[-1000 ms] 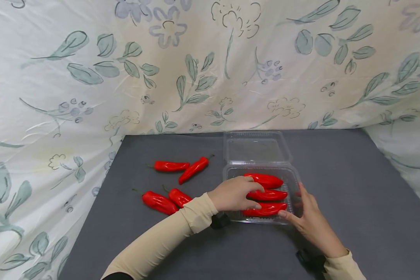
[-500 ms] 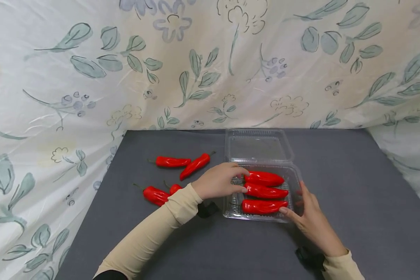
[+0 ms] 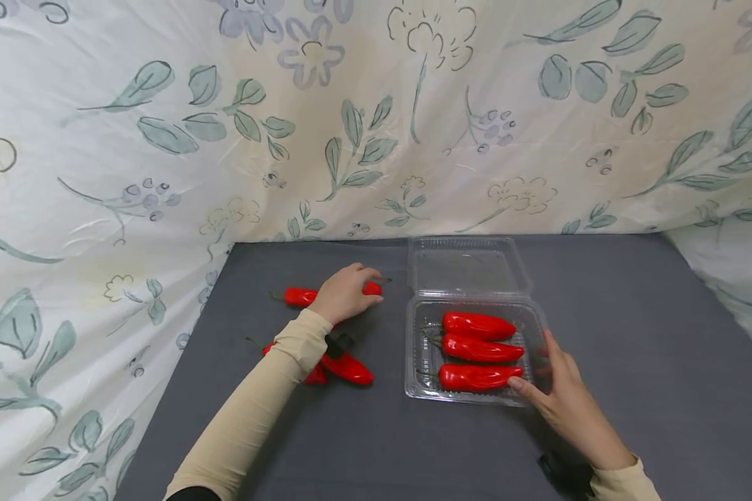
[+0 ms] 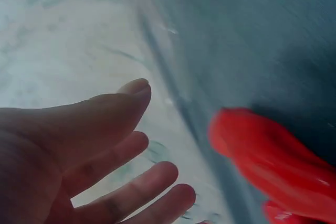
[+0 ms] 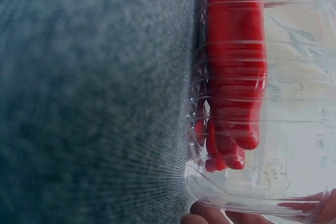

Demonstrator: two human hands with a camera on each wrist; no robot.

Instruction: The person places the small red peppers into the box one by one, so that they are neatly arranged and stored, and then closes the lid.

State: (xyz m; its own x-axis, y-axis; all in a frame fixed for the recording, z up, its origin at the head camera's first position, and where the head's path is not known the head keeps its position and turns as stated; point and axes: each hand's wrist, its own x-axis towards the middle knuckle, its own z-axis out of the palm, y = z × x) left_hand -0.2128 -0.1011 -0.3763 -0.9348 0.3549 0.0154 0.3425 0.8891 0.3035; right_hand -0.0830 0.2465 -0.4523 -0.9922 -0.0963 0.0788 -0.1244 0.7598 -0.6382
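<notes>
My left hand is over the red chili peppers at the back left, its fingers and thumb around the stem end of one chili pepper. In the left wrist view its fingers are spread, and a chili pepper lies apart from them. My right hand grips the right side of a clear plastic clamshell container, thumb at the front right corner and fingers along the outer wall. Inside lie three red chili peppers side by side, among them the front chili pepper.
Another chili pepper lies at the back left, partly behind the left hand. Nearer, a chili pepper lies beside one mostly hidden by the left sleeve. The container's lid is folded back on the grey tabletop. A floral curtain hangs behind.
My left hand has left the peppers in the container and moved left and back to the loose ones. The right hand stays at the container's side.
</notes>
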